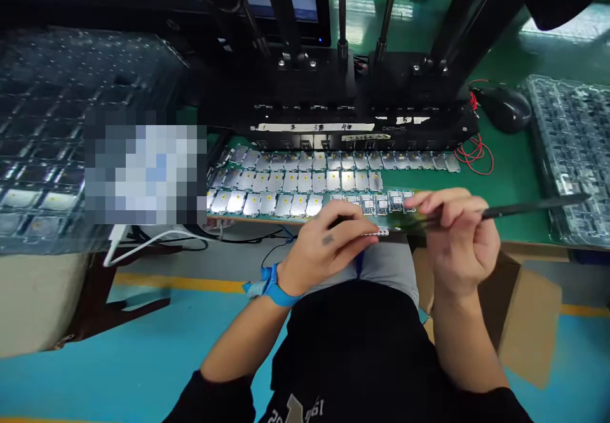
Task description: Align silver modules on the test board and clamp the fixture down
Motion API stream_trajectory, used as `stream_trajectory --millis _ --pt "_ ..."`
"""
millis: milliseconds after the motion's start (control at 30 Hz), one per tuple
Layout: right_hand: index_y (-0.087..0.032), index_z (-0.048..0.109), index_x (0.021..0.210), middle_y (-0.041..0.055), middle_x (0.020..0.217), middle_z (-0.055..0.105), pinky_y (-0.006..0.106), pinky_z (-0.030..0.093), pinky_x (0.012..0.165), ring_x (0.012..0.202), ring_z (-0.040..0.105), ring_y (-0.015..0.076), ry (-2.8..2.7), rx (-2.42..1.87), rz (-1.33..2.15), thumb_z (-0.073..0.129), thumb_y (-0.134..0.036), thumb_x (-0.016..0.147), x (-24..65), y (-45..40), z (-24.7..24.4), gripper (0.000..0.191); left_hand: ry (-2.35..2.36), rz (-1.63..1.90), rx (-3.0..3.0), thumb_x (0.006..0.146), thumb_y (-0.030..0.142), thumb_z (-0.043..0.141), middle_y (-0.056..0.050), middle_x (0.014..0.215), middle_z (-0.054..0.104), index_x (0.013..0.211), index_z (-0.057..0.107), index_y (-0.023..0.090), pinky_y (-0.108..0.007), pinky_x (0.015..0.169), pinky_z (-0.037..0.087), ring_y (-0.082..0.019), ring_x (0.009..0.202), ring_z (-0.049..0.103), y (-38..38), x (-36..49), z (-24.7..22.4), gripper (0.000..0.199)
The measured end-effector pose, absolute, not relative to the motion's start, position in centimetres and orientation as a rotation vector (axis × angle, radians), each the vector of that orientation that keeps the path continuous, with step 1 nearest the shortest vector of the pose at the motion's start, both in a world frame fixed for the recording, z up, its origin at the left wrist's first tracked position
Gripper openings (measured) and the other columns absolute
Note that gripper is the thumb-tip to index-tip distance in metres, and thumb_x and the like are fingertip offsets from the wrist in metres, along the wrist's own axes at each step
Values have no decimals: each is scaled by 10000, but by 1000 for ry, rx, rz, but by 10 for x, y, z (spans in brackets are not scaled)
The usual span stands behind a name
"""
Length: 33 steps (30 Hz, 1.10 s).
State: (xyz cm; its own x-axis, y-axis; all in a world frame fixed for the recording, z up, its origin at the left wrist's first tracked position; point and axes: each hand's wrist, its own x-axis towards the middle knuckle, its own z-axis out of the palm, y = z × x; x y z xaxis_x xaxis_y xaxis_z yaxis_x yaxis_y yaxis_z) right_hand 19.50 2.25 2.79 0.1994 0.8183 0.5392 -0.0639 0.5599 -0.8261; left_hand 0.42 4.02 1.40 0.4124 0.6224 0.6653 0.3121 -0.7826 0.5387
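My left hand (331, 239), with a blue wrist strap (276, 285), has thumb and fingers closed on a small white strip with dark dots (380, 231) at the bench's front edge. My right hand (460, 235) grips slim black tweezers (528, 208). Their back end points right, and their tips, blurred, lie near the white strip. Just behind my hands is a short row of small circuit boards with white labels (395, 201). Left of them and behind lie rows of silver shielded circuit boards (298, 204), many with a yellow dot.
A black test fixture (314, 127) with numbered tape stands behind the rows. Clear plastic trays are at left (47, 124) and right (576, 150). A black mouse (505, 108) and red wires (481, 156) lie on the green mat. Below right is a cardboard box (531, 321).
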Motion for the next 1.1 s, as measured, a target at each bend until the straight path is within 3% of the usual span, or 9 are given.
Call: stream_trajectory --millis 167,267,367,500,767,1100 --pt "-240 671 1064 46 989 586 249 433 560 732 549 110 -1318 -973 886 555 -271 982 186 -16 26 145 781 1464 2033 852 266 772 12 820 692 980 640 204 -228 675 536 -101 737 640 30 14 22 194" --pt "-289 691 1139 38 1006 625 240 436 591 806 566 125 -1434 -1023 948 685 -265 904 186 -21 21 236 858 1429 1888 838 260 788 26 762 692 888 648 199 -201 614 496 -78 663 616 26 22 22 161" --pt "-304 720 1087 6 883 642 236 434 604 764 568 113 -1410 -1121 925 702 -228 891 189 -20 18 211 850 1344 1801 866 297 759 21 771 700 892 664 198 -185 585 493 -73 656 628 23 23 21 139" --pt "-281 751 1029 -19 723 568 230 381 545 642 493 95 -1363 -1216 838 698 -248 895 193 -21 20 147 810 1192 1798 901 312 716 -25 927 737 1010 692 209 -220 687 556 -114 826 680 21 20 20 151" --pt "-216 730 884 -6 753 629 250 376 554 637 516 97 -1397 -1264 742 705 -226 885 193 -24 17 27 951 1194 1947 901 237 711 -4 816 753 901 716 200 -227 645 554 -103 713 676 18 20 24 38" --pt "-193 664 748 -12 697 620 245 401 563 631 540 101 -1391 -1257 689 693 -217 890 194 -26 13 147 931 1220 2102 948 263 653 19 787 729 884 665 182 -179 581 487 -70 667 641 17 25 19 104"
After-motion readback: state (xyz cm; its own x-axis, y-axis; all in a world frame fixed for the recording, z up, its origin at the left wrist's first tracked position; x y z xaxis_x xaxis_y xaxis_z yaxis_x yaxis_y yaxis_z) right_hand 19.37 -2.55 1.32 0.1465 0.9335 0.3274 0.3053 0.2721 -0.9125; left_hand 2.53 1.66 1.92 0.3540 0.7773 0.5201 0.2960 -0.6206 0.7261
